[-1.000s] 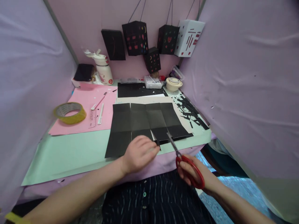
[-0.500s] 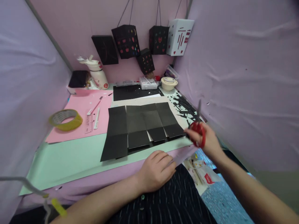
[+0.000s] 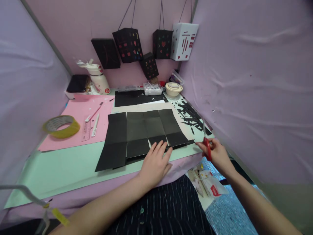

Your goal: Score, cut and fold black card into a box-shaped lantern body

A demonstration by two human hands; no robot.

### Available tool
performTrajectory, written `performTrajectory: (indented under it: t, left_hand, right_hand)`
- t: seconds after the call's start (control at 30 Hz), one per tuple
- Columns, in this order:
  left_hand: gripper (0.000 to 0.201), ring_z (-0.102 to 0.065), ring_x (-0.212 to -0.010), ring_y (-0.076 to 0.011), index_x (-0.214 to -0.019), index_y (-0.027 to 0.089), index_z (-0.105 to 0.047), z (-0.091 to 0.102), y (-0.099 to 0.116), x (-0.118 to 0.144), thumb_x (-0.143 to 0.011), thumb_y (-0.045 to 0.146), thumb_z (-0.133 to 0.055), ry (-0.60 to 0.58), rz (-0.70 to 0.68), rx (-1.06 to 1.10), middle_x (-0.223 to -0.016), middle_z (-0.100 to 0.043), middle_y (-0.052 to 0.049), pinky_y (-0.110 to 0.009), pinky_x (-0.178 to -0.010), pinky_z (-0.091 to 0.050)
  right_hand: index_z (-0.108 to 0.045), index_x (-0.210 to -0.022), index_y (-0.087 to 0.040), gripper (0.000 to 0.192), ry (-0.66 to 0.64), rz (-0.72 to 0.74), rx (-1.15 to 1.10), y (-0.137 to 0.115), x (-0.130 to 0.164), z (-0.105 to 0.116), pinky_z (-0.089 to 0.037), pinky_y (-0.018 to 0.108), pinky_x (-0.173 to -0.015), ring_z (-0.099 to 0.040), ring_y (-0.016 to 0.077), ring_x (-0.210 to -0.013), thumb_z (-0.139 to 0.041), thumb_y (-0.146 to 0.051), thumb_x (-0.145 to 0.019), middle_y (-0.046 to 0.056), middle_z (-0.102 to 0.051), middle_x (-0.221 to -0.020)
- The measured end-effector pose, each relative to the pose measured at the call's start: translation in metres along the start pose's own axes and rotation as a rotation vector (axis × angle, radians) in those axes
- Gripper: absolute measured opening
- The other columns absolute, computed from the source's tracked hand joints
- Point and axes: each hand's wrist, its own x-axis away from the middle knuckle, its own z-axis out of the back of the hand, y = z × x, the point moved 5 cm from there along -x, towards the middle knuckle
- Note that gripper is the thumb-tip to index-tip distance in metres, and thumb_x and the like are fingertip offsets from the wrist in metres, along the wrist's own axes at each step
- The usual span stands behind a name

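My left hand [image 3: 155, 163] reaches over the front edge of the table, fingers spread, its fingertips on the near flaps of a creased sheet of black card [image 3: 137, 125]. Slits divide the card's near edge into flaps, and pale surface shows through some of them. Off the card's right corner, my right hand [image 3: 217, 155] grips a pair of scissors [image 3: 207, 148] by the red handles. The blades point up and away from me, over the table's right edge. Several black offcuts [image 3: 192, 116] lie scattered just beyond the scissors.
A roll of yellow tape [image 3: 62, 127], a white pen [image 3: 95, 125], a pink craft knife [image 3: 94, 112] and a clear ruler [image 3: 86, 130] lie on pink paper at left. Behind stand a bottle [image 3: 97, 80] and a cream bowl [image 3: 173, 89]. Decorated lanterns [image 3: 128, 45] hang above.
My left hand has moved from my lap up onto the near flaps of the black card. The scissors in my right hand have turned and sit slightly lower.
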Motion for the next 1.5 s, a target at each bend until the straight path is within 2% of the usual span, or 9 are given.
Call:
performTrajectory:
  t: [0.1,0.23,0.3,0.4,0.47,0.57,0.83,1.07,1.5]
  left_hand:
    - [0.069,-0.041,-0.135,-0.0321,-0.141,0.013,-0.043,-0.006,-0.012,-0.008,-0.087,0.050,-0.062,-0.110,0.088,-0.042,-0.142,-0.049,-0.017,-0.051,-0.114,-0.029]
    - [0.074,-0.037,-0.138,-0.0337,-0.143,0.014,-0.042,-0.008,-0.026,-0.020,-0.086,0.057,-0.060,-0.184,0.169,-0.075,-0.145,-0.045,-0.017,-0.051,-0.113,-0.030]
    - [0.075,-0.039,-0.136,-0.0338,-0.144,0.014,-0.040,-0.006,-0.031,-0.027,-0.086,0.059,-0.058,-0.193,0.186,-0.070,-0.144,-0.047,-0.017,-0.050,-0.112,-0.032]
    - [0.075,-0.043,-0.132,-0.0328,-0.145,0.013,-0.039,-0.005,-0.036,-0.031,-0.087,0.059,-0.056,-0.179,0.193,-0.049,-0.138,-0.052,-0.016,-0.048,-0.111,-0.033]
    - [0.072,-0.043,-0.132,-0.0334,-0.143,0.015,-0.042,-0.006,-0.037,-0.030,-0.087,0.058,-0.056,-0.176,0.183,-0.049,-0.138,-0.051,-0.016,-0.048,-0.111,-0.033]
    - [0.066,-0.039,-0.135,-0.0345,-0.140,0.019,-0.048,-0.009,-0.038,-0.025,-0.088,0.058,-0.056,-0.184,0.154,-0.058,-0.142,-0.047,-0.016,-0.050,-0.111,-0.031]
    - [0.061,-0.038,-0.136,-0.0309,-0.138,0.019,-0.049,-0.011,-0.033,-0.017,-0.089,0.056,-0.055,-0.163,0.084,-0.032,-0.143,-0.047,-0.015,-0.047,-0.114,-0.029]
    - [0.061,-0.039,-0.135,-0.0311,-0.137,0.018,-0.050,-0.011,-0.033,-0.016,-0.089,0.055,-0.056,-0.128,0.081,-0.031,-0.141,-0.048,-0.015,-0.047,-0.113,-0.030]
    - [0.066,-0.040,-0.134,-0.0302,-0.142,0.019,-0.044,-0.010,-0.033,-0.017,-0.088,0.054,-0.058,-0.128,0.094,-0.016,-0.140,-0.049,-0.014,-0.046,-0.112,-0.029]
  right_hand:
    - [-0.048,-0.089,-0.020,0.039,-0.200,-0.019,-0.072,0.005,0.028,-0.012,-0.045,0.028,-0.053,-0.054,0.0129,-0.054,-0.071,-0.048,-0.074,0.011,-0.071,-0.095]
    - [-0.049,-0.101,-0.021,0.031,-0.421,-0.004,-0.043,0.008,0.057,-0.022,-0.047,0.029,-0.063,-0.056,0.0134,-0.066,-0.065,-0.037,-0.080,0.011,-0.066,-0.112]
    - [-0.051,-0.104,-0.020,0.030,-0.515,-0.012,-0.035,0.006,0.066,-0.029,-0.046,0.029,-0.066,-0.056,0.0144,-0.071,-0.061,-0.038,-0.083,0.010,-0.065,-0.108]
    - [-0.054,-0.093,-0.018,0.034,-0.609,-0.085,-0.073,0.003,0.073,-0.040,-0.042,0.026,-0.059,-0.052,0.0124,-0.064,-0.063,-0.048,-0.082,0.005,-0.063,-0.085]
    - [-0.053,-0.088,-0.018,0.039,-0.607,-0.140,-0.114,0.002,0.073,-0.047,-0.036,0.024,-0.052,-0.047,0.0098,-0.056,-0.064,-0.055,-0.080,0.001,-0.057,-0.073]
    - [-0.052,-0.085,-0.018,0.044,-0.582,-0.184,-0.150,0.004,0.069,-0.055,-0.032,0.023,-0.047,-0.046,0.0085,-0.052,-0.063,-0.060,-0.079,-0.001,-0.054,-0.069]
    - [-0.053,-0.081,-0.018,0.041,-0.664,-0.219,-0.187,0.015,0.065,-0.067,-0.036,0.021,-0.045,-0.050,0.0083,-0.049,-0.065,-0.057,-0.080,-0.001,-0.057,-0.068]
    - [-0.052,-0.077,-0.018,0.043,-0.656,-0.226,-0.127,0.004,0.058,-0.074,-0.034,0.021,-0.042,-0.051,0.0092,-0.048,-0.061,-0.059,-0.081,-0.002,-0.056,-0.064]
    - [-0.051,-0.077,-0.018,0.042,-0.663,-0.262,-0.154,0.005,0.071,-0.068,-0.036,0.021,-0.043,-0.051,0.0089,-0.048,-0.063,-0.058,-0.081,-0.002,-0.056,-0.065]
